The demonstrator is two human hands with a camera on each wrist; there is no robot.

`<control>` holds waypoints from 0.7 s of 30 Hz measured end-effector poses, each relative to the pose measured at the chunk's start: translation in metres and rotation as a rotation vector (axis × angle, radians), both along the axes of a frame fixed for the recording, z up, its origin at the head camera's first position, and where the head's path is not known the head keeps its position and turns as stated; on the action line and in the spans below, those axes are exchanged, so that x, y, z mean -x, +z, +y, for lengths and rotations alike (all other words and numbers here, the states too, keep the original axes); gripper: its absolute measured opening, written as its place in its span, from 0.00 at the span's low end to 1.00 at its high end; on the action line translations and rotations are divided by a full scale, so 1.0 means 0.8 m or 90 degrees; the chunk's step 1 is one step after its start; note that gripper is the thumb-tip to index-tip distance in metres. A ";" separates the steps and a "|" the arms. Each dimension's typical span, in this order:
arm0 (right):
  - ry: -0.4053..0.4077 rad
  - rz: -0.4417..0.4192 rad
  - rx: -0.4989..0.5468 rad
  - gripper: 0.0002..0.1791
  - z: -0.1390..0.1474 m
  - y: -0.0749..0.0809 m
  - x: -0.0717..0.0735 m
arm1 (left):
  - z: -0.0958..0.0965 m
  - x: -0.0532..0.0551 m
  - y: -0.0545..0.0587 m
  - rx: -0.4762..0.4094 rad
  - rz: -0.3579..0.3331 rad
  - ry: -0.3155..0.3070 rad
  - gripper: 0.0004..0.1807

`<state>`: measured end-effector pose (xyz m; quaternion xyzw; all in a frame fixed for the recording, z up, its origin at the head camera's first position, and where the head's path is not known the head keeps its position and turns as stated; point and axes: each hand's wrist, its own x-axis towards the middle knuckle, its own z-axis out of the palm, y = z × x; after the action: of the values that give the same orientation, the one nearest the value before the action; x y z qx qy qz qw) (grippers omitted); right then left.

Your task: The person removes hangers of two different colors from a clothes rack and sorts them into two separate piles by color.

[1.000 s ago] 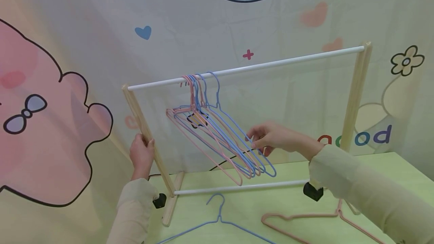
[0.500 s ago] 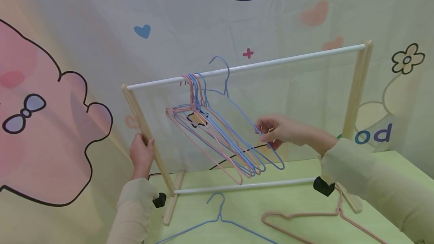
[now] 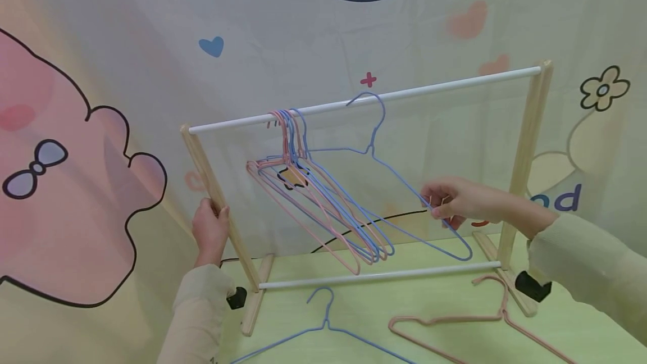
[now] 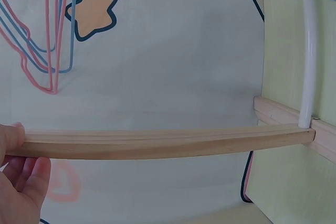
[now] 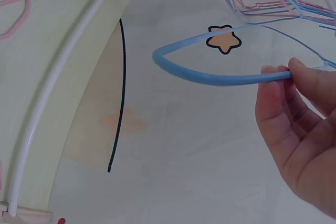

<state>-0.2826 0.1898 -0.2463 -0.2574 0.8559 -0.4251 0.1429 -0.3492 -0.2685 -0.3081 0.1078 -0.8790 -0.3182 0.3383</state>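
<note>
In the head view my right hand (image 3: 465, 201) pinches a blue clothes hanger (image 3: 404, 180) by its sloping right arm. The hanger's hook overlaps the white top rail (image 3: 455, 86); whether it touches the rail I cannot tell. In the right wrist view, thumb and fingers hold the blue hanger (image 5: 220, 80) near its rounded corner. My left hand (image 3: 210, 232) grips the left wooden upright (image 3: 204, 167) of the rack; the left wrist view shows fingers about that wooden upright (image 4: 157, 144). Several pink and blue hangers (image 3: 313, 195) hang bunched toward the rail's left end.
On the pale green table (image 3: 364, 308) lie another blue hanger (image 3: 327, 324) and a pink hanger (image 3: 455, 319). A white lower bar (image 3: 379, 278) joins the rack's feet. Behind the rack hangs a printed cloth (image 3: 404, 32). The right wooden upright (image 3: 525, 162) stands behind my right wrist.
My right hand first lifted the blue hanger away from the bunch, then carried it right along the rail and slightly down. My left hand stays on the upright.
</note>
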 end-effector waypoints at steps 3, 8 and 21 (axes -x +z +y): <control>0.000 0.001 -0.003 0.05 0.011 -0.004 -0.004 | 0.000 0.001 -0.001 -0.001 0.004 -0.003 0.10; 0.000 0.010 -0.003 0.04 0.030 -0.023 -0.009 | -0.002 0.001 -0.001 0.002 0.014 -0.002 0.10; 0.029 -0.047 0.030 0.06 0.063 -0.085 -0.009 | -0.002 0.003 -0.002 0.004 0.005 0.001 0.11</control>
<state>-0.2754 0.2403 -0.3141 -0.2643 0.8337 -0.4509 0.1783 -0.3513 -0.2697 -0.3099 0.1061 -0.8784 -0.3159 0.3425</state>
